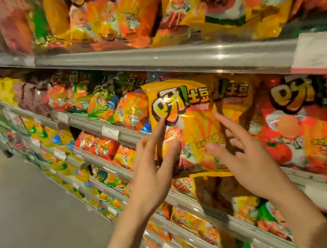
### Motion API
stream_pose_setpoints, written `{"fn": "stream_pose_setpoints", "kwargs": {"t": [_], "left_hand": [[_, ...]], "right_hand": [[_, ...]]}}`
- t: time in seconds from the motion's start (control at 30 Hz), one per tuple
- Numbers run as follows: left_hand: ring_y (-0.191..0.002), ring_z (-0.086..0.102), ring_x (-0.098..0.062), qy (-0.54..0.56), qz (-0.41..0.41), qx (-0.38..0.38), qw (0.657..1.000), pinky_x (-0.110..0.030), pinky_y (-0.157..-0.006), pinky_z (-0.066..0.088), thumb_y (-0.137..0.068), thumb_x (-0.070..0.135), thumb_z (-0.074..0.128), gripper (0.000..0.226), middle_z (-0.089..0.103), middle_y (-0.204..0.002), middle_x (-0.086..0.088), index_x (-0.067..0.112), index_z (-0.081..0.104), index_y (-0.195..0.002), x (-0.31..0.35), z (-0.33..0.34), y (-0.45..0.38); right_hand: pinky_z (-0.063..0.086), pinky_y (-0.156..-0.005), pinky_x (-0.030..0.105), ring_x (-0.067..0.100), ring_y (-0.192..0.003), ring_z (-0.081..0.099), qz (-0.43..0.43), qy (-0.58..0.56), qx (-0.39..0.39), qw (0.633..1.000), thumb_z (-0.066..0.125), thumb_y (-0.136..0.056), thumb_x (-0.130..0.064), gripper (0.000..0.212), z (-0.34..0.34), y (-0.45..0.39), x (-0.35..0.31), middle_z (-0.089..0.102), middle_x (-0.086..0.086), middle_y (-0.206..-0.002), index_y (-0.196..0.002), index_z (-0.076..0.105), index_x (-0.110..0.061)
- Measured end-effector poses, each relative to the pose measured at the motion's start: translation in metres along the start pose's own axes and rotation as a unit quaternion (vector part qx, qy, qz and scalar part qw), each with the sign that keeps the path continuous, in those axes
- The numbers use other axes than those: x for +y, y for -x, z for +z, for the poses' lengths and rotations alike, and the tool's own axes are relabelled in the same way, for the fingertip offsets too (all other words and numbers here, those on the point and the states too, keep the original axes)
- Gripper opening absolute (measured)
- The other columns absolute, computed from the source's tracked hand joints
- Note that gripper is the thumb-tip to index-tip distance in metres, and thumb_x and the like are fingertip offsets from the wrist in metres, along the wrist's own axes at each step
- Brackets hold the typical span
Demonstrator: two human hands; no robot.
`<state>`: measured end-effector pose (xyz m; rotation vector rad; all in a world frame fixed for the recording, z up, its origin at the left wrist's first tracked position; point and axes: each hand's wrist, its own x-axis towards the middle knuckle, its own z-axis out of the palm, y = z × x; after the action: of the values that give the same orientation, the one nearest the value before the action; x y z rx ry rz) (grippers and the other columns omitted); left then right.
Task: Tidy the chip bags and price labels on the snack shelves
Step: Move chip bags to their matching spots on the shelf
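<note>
A yellow chip bag (188,119) stands upright at the front of the middle shelf, leaning a little outward. My left hand (154,164) rests on its left edge, fingers spread, index fingertip on the printed logo. My right hand (243,153) lies against the bag's right side, fingers apart, thumb on its lower front. Neither hand closes around the bag. A second yellow bag (233,94) stands just behind it. A red tomato-flavour bag (309,121) stands to the right. A white price label (321,54) with a pink lower edge hangs on the upper shelf rail at far right.
The grey upper shelf rail (147,59) carries large orange and yellow bags (114,17). Lower shelves (228,219) run diagonally down to the left, packed with several small bags and small white labels (110,131). The grey aisle floor (25,211) lies to the left.
</note>
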<state>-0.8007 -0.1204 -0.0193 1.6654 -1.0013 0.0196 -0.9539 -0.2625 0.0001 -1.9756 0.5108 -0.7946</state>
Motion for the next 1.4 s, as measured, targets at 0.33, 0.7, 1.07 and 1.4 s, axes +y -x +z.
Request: {"fn": "stream_pose_setpoints", "kwargs": {"t": [0.33,0.7,1.07,1.4], "left_hand": [[-0.105,0.043,0.028,0.094,0.071,-0.166,0.979,-0.006,-0.091,0.04,-0.099,0.053,0.052,0.058,0.045,-0.135,0.021,0.054,0.031,-0.152,-0.069,-0.015,-0.081],[-0.134,0.043,-0.01,0.093,0.066,-0.138,0.984,-0.037,-0.115,0.038,-0.099,0.045,0.059,0.065,0.044,-0.141,0.009,0.026,0.034,-0.156,-0.098,-0.035,-0.147],[-0.105,0.06,-0.029,-0.037,0.102,-0.138,0.984,-0.035,-0.084,0.047,-0.096,0.042,0.064,0.048,0.062,-0.112,-0.011,0.01,0.053,-0.13,-0.102,-0.005,-0.196],[-0.128,0.05,-0.015,0.061,0.095,-0.08,0.99,-0.023,-0.097,0.037,-0.098,0.039,0.063,0.058,0.057,-0.14,-0.007,0.016,0.046,-0.148,-0.089,-0.03,-0.189]], "right_hand": [[0.038,-0.105,0.028,0.002,-0.138,0.039,0.084,0.045,0.167,0.981,0.068,-0.09,-0.041,0.062,0.068,-0.022,-0.017,0.04,-0.032,-0.143,-0.134,0.036,-0.069],[0.033,-0.102,0.015,-0.03,-0.115,0.039,0.108,0.08,0.305,0.943,0.071,-0.092,-0.024,0.063,0.107,-0.01,-0.041,0.045,-0.034,-0.133,-0.138,0.043,-0.055],[0.037,-0.117,0.036,0.007,-0.139,0.045,0.108,0.082,0.342,0.93,0.069,-0.095,-0.025,0.06,0.106,0.006,-0.043,0.047,-0.017,-0.151,-0.144,0.043,-0.049],[0.035,-0.116,0.032,0.005,-0.142,0.04,0.082,0.072,0.351,0.93,0.066,-0.096,-0.023,0.06,0.099,0.008,-0.045,0.044,-0.018,-0.152,-0.147,0.042,-0.044]]}}
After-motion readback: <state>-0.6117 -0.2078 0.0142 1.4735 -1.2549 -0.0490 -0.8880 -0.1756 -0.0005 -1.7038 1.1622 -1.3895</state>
